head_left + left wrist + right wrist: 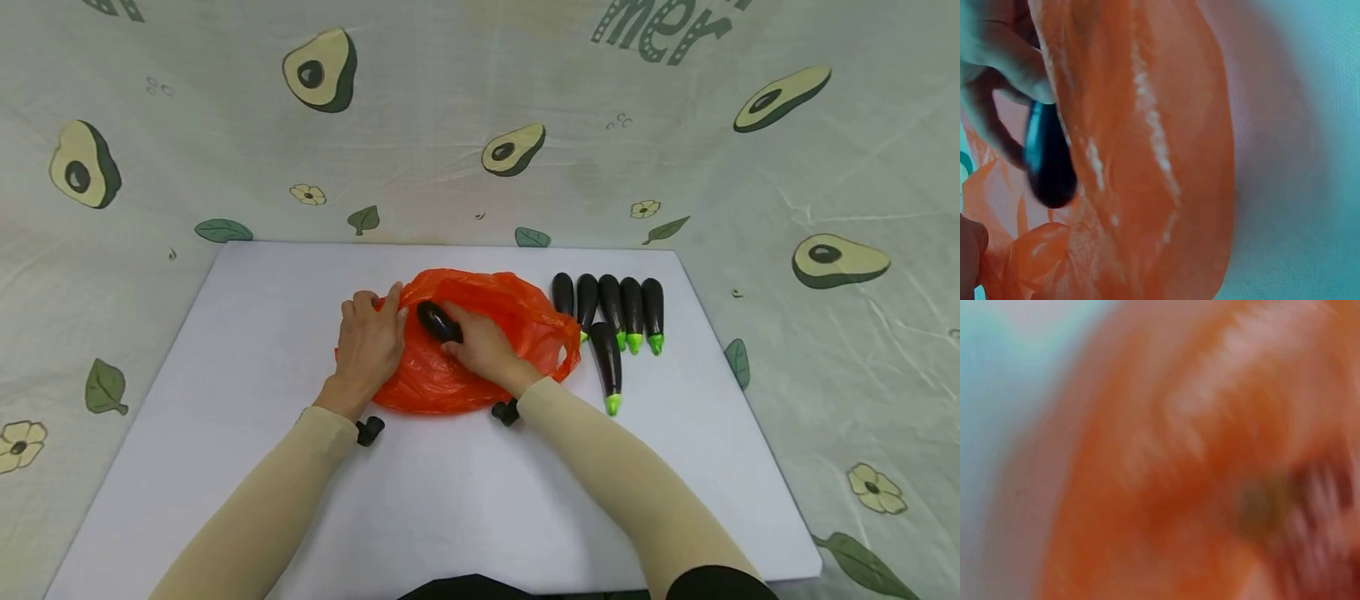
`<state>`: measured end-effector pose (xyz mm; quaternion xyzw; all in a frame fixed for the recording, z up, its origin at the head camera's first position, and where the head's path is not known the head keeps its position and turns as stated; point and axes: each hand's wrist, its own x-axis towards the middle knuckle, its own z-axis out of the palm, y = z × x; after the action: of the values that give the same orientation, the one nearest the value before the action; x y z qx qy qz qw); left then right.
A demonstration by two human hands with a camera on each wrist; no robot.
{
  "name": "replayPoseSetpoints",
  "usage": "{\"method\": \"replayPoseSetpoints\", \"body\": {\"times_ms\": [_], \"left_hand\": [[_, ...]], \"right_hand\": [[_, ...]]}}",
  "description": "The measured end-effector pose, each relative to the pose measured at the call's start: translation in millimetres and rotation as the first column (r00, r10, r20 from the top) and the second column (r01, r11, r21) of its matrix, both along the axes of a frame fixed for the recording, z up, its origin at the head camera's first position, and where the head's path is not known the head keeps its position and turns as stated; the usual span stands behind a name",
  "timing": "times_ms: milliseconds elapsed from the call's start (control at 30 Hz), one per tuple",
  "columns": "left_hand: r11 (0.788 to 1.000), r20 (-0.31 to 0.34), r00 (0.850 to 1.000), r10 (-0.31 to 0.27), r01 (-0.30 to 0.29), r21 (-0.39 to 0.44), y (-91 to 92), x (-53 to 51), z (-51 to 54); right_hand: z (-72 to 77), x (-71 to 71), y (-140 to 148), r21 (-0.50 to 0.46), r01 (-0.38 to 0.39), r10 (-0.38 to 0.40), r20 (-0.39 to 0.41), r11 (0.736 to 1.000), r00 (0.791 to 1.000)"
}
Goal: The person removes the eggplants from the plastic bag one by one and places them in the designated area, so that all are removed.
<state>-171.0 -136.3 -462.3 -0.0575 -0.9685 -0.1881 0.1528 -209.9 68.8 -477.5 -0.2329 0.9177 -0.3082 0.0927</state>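
Note:
An orange plastic bag (450,387) lies spread on the white table, its mouth open. At its left rim, my left hand (369,346) grips the thin plastic; part of that hand shows at the lower left of the left wrist view. My right hand (487,346) holds a dark eggplant (437,322) at the bag's mouth, with the rounded end pointing away to the left. The left wrist view shows the same eggplant (1050,156) behind a fold of the bag (1154,156). Blurred orange plastic (1147,506) fills most of the right wrist view, with a dark, greenish-tipped shape at its right.
Several eggplants (653,312) stand in a row right of the bag, green stems toward me. Another eggplant (606,362) lies nearer, in front of that row. The white tabletop (465,500) meets an avocado-print cloth (420,167) at its back and sides.

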Motion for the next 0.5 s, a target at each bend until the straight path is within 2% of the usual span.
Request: {"method": "replayPoseSetpoints", "body": {"times_ms": [100,167,500], "left_hand": [[1.0,-0.005,1.0,0.001,-0.001,0.0,-0.4,0.2,0.1],[1.0,0.002,1.0,0.002,-0.002,-0.004,-0.5,0.3,-0.2],[1.0,0.018,1.0,0.014,-0.014,-0.007,0.4,-0.5,1.3]], "right_hand": [[8.5,6.3,2.2,-0.081,0.039,-0.031,0.1,0.996,0.994],[13.1,10.0,3.5,-0.105,0.052,-0.038,0.137,0.993,0.99],[30.2,22.5,11.3,-0.158,0.062,-0.042,0.127,0.985,0.991]]}}
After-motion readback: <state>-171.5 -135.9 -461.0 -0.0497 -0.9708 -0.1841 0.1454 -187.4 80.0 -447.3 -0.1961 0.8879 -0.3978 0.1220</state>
